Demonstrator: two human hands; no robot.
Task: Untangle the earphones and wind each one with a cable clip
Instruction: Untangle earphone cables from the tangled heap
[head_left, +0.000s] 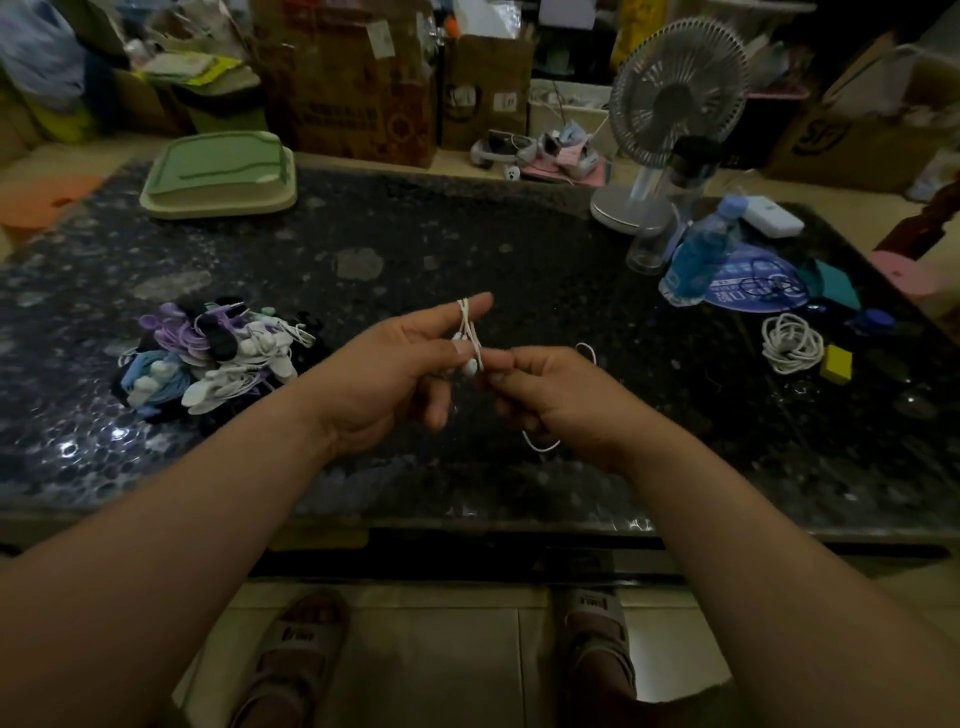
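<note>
At the centre of the frame a white earphone (470, 338) is looped over the outstretched forefinger of the left hand (395, 374), its buds pinned under the thumb. Its cable is pinched by the curled fingers of the right hand (556, 395). A heap of wound earphones (208, 358) is seen at centre left on the dark speckled stone table (415, 244). A desk fan (670, 104) and cardboard boxes (353, 78) are ranged along the upper edge.

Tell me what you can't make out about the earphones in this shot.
Head view only:
- Turns of the earphone round the left hand fingers: cord too thin, dim.
- Its plug: hidden behind the right hand.
- Where the right hand's grip pinches the cord: its curled fingers cover that.
- Count and clips in the pile: tangled, dark.
</note>
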